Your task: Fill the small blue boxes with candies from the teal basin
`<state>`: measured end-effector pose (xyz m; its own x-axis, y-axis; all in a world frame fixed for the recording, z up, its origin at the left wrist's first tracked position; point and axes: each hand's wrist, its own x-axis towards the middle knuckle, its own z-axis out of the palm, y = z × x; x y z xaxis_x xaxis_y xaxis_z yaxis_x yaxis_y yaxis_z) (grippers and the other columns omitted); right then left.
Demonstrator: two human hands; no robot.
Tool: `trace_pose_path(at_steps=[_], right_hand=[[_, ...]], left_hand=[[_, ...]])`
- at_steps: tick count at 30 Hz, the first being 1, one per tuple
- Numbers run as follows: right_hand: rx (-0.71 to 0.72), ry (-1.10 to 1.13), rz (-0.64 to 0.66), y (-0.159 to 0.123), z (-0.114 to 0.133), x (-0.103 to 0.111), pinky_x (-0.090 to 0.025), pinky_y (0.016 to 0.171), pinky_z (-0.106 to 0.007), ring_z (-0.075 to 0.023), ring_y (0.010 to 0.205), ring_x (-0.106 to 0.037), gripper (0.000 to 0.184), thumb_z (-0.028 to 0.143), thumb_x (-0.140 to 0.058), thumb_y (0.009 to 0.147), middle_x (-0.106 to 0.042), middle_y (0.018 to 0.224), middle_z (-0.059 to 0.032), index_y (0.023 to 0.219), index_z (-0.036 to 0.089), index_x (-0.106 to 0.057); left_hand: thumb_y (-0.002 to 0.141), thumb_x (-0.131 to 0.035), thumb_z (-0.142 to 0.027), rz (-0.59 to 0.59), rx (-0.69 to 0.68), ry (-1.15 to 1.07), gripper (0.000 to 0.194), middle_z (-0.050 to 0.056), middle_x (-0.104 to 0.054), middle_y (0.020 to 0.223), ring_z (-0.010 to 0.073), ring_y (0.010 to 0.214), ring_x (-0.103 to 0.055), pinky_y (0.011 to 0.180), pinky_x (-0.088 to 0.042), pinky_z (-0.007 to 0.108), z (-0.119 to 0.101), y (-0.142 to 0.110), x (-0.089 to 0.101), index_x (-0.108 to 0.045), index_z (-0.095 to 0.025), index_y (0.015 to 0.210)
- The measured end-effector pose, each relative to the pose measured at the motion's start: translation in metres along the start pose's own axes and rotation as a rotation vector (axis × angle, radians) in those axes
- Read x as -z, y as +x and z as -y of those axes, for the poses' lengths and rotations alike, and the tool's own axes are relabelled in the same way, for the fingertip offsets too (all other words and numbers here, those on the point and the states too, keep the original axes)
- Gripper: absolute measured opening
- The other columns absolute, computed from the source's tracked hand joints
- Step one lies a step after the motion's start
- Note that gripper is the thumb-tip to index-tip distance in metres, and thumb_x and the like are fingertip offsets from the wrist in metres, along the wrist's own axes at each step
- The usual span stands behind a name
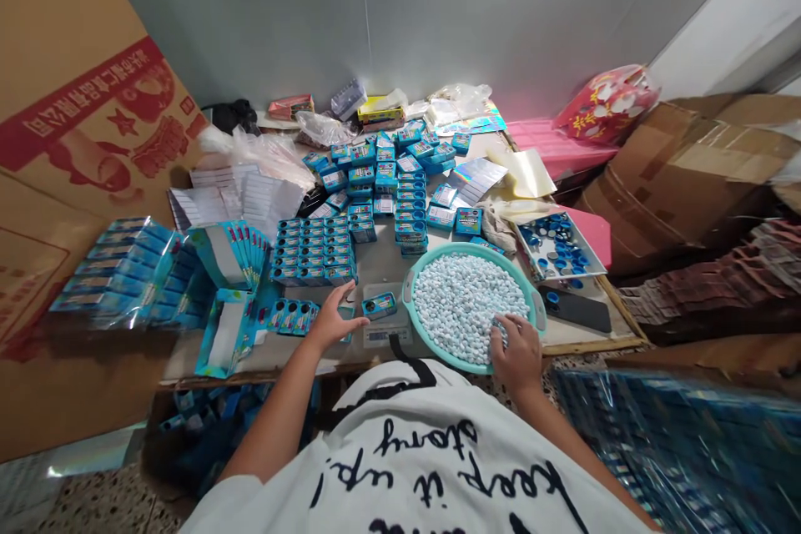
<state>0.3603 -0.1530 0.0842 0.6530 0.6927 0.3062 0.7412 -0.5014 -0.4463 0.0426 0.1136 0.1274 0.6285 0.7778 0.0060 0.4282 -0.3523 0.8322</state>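
Observation:
My left hand [335,319] is open, thumb and fingers spread, just left of a small blue box [379,305]. That box lies on a small weighing scale [386,335] with a display at its front. To the right stands a round turquoise basin [410,292] full of small white and pale blue pellets [466,300]. My right hand [518,346] reaches over the basin's near right rim, its fingers curled into the pellets. The fingertips are partly hidden among them. Left of my left hand, several small blue boxes [294,315] lie in a row.
Stacked blue boxes [316,250] and a loose pile [381,158] fill the table's middle. A white tray [556,246] with blue round lids and a dark phone [579,310] lie right. Blue display cartons [229,334] stand left, beside a large cardboard box [75,142]. A grey wall rises behind.

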Motion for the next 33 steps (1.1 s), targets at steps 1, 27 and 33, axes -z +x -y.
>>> trace_pose_path(at_steps=[1,27,33], right_hand=[[0.006,-0.001,-0.005,0.000,0.000,0.000,-0.041,0.101,-0.052,-0.0304,0.115,-0.052,0.029,0.035,-0.048,0.092,-0.057,0.120,-0.0127,0.111,0.020,-0.065],[0.057,0.011,-0.012,0.002,-0.007,-0.003,-0.042,0.099,-0.047,-0.0262,0.111,-0.053,0.029,0.031,-0.044,0.094,-0.058,0.114,-0.0109,0.108,0.019,-0.067],[0.054,-0.008,-0.013,0.003,-0.003,-0.001,-0.042,0.097,-0.044,-0.0254,0.109,-0.053,0.028,0.031,-0.043,0.096,-0.059,0.113,-0.0102,0.107,0.020,-0.067]], left_hand=[[0.068,-0.082,-0.045,-0.014,-0.003,0.001,0.084,0.013,-0.054,0.139,0.0287,0.130,-0.051,0.111,-0.040,0.048,0.001,-0.002,0.001,-0.046,-0.025,0.141],[0.089,-0.060,-0.030,0.134,-0.381,0.237,0.021,0.006,-0.067,0.101,0.0199,0.100,-0.062,0.091,-0.050,0.034,-0.082,0.033,-0.082,-0.069,-0.022,0.107],[0.079,-0.063,-0.015,0.586,-0.239,0.520,0.008,0.012,-0.065,0.091,0.0249,0.087,-0.064,0.078,-0.050,0.034,-0.103,0.059,-0.137,-0.070,-0.013,0.076]])
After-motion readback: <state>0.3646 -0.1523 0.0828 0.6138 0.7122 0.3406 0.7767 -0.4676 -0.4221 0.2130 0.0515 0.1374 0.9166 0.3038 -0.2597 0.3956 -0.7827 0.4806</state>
